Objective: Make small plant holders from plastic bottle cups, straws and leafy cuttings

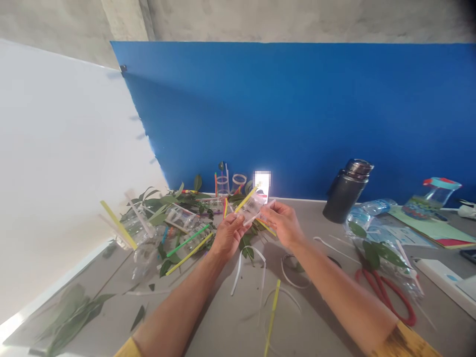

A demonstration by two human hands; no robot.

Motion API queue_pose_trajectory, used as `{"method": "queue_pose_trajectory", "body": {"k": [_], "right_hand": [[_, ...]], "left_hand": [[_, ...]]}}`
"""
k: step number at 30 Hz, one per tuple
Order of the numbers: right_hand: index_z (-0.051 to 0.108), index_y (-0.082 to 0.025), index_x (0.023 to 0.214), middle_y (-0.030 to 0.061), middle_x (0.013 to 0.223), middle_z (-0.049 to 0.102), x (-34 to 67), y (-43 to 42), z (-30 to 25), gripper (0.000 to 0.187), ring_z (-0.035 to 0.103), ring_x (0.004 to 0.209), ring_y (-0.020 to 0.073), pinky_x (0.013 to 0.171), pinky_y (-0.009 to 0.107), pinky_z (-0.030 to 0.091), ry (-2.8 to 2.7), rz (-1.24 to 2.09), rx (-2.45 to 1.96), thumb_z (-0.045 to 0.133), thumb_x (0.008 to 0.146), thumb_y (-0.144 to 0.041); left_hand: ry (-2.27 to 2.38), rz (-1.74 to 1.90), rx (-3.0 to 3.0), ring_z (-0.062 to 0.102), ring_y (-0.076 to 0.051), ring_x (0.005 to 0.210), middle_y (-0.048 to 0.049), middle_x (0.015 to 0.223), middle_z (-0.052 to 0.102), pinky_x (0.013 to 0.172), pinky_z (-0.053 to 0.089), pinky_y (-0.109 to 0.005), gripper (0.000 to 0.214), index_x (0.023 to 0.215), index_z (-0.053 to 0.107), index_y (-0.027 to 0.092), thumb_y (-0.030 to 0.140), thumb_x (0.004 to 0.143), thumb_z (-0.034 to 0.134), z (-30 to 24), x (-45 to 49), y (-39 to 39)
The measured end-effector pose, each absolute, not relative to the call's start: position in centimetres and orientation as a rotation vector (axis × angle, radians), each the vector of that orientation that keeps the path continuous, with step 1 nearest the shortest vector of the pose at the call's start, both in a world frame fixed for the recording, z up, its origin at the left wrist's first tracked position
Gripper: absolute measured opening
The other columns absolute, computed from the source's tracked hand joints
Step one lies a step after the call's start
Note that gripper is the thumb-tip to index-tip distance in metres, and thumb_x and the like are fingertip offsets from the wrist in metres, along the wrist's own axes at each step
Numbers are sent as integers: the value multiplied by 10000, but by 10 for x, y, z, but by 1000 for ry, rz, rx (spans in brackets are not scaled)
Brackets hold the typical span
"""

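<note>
In the middle of the head view a clear plastic bottle piece point(250, 207) is held up between both hands. A yellow straw point(245, 200) lies along its upper left side, and a whitish straw point(256, 216) along its lower right side. My left hand point(229, 235) is closed round the near left end of the piece, thumb on top. My right hand point(283, 224) pinches at the right side, by the upper end of the whitish straw. Fingertips partly hide the contact. Behind the piece stands a bright phone screen point(263, 181).
Leaves, clear bottles and coloured straws such as a green straw point(188, 240) crowd the left. White strips point(253, 249) and a yellow straw point(273, 317) lie in front. At right are a black flask point(345, 193), red-handled scissors point(386, 292) and a jug point(427, 201).
</note>
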State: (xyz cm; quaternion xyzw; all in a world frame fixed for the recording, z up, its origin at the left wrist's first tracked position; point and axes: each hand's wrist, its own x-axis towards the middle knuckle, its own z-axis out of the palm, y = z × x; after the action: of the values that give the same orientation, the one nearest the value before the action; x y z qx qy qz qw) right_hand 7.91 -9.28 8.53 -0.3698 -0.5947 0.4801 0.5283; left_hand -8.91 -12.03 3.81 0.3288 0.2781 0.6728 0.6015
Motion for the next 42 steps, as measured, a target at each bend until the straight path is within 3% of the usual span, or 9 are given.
{"method": "queue_pose_trajectory", "body": {"k": [7, 12, 20, 26, 29, 33, 42], "right_hand": [[636, -206, 663, -12, 573, 590, 80, -87, 79, 403, 519, 549, 146, 509, 273, 391, -1435, 1013, -994, 799, 689, -574], [662, -203, 689, 5, 619, 637, 79, -83, 74, 363, 554, 579, 162, 532, 278, 414, -1433, 958, -996, 789, 709, -542], [638, -203, 736, -35, 598, 539, 80, -86, 78, 351, 461, 572, 139, 546, 270, 395, -1483, 870, -1026, 780, 733, -524], [623, -211, 896, 13, 843, 604, 83, -81, 76, 466, 487, 698, 170, 659, 307, 453, -1467, 513, -1036, 833, 656, -551], [667, -208, 926, 39, 923, 634, 87, -79, 77, 445, 503, 716, 175, 679, 316, 454, -1545, 492, -990, 800, 701, -568], [703, -205, 834, 8, 751, 630, 90, -81, 82, 371, 470, 619, 156, 607, 297, 383, -1724, 661, -959, 695, 817, -576], [607, -208, 688, -15, 643, 593, 88, -87, 89, 366, 511, 632, 159, 595, 275, 379, -1699, 838, -1052, 728, 777, -541]], "left_hand": [[615, 1491, 788, 709, -219, 1037, -102, 1131, 779, 998, 508, -358, 421, 1045, 785, 152, 357, 706, 927, 43, -86, -126], [605, 1521, 822, 716, -224, 993, -89, 1066, 786, 971, 515, -367, 472, 1037, 778, 159, 280, 621, 964, 45, -82, -126], [630, 1540, 737, 717, -200, 957, -71, 1043, 777, 927, 529, -350, 419, 993, 737, 167, 221, 632, 944, 44, -82, -126], [611, 1493, 726, 710, -196, 955, -63, 1054, 764, 899, 540, -351, 450, 1014, 720, 175, 233, 628, 945, 43, -83, -127], [607, 1457, 752, 704, -206, 974, -69, 1068, 758, 868, 545, -350, 487, 1036, 721, 176, 223, 612, 954, 44, -83, -129], [617, 1438, 770, 692, -205, 967, -83, 1095, 752, 813, 545, -335, 515, 1053, 726, 169, 249, 604, 965, 46, -82, -131], [706, 1493, 750, 687, -205, 954, -65, 1077, 744, 798, 514, -322, 516, 1042, 697, 186, 182, 584, 935, 51, -80, -132]]}}
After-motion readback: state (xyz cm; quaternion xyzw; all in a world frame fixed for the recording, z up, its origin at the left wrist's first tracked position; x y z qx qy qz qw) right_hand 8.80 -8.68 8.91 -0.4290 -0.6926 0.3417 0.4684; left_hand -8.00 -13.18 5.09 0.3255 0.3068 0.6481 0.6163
